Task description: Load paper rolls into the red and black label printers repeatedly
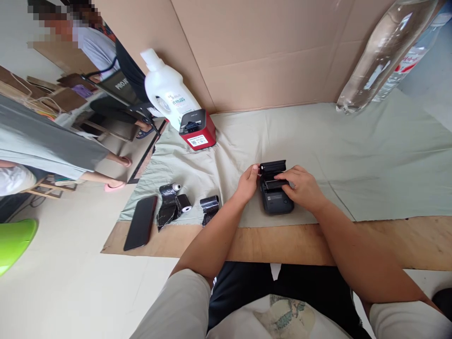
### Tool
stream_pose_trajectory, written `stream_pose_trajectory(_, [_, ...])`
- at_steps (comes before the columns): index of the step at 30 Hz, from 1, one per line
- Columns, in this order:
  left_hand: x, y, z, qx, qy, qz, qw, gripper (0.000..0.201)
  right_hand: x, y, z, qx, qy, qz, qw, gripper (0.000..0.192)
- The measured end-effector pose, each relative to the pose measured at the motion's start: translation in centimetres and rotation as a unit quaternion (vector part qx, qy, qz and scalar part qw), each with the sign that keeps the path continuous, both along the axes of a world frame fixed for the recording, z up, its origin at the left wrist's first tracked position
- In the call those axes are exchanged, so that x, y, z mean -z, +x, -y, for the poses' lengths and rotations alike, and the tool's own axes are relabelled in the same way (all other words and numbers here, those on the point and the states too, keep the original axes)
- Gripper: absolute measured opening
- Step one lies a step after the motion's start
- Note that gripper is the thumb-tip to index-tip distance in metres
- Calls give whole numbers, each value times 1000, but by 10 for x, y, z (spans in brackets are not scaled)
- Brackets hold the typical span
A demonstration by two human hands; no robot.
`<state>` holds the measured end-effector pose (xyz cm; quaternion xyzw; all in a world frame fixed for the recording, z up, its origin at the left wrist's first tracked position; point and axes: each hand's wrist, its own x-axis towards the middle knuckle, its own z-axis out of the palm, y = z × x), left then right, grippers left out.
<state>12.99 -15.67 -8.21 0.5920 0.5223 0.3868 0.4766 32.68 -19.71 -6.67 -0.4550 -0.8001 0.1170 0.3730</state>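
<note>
A black phone point(140, 222) lies at the cloth's left edge, with two paper rolls in torn black wrap point(173, 205) and point(209, 207) just beside it, within reach. Behind them a white detergent bottle point(168, 89) stands next to a red label printer point(197, 129). On the pale cloth point(353, 155), the left hand point(248, 182) steadies the small black printer point(275, 192) at its side, while the right hand point(301, 187) rests fingers in its open lid bay. A clear plastic bottle point(381, 52) leans far right.

A small black portable printer point(275, 190) lies flat on the pale cloth at centre, lid raised toward twelve o'clock.
</note>
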Motion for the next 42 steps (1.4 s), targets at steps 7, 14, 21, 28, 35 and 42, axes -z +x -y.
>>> stream_pose_trajectory(7, [-9,-1,6,32,82,35,996,62,-16,10,6,-149,-49,10,988,11])
stream_pose_trajectory(14, [-8,-1,6,135,188,-45,972,28,-34,16,17,-168,-196,75,963,22])
stream_pose_trajectory(21, [-11,-2,7,105,89,-126,983,40,-14,21,2,151,-227,40,961,38])
stream_pose_trajectory(28, [-22,-4,9,123,-2,-176,977,42,11,16,-7,78,-326,1,942,46])
stream_pose_trajectory(35, [-27,-6,12,138,-52,-2,989,69,-4,19,-5,9,-449,-210,868,54])
stream_pose_trajectory(42, [-29,-3,15,174,-164,102,966,71,-5,15,-6,-5,-436,-253,863,56])
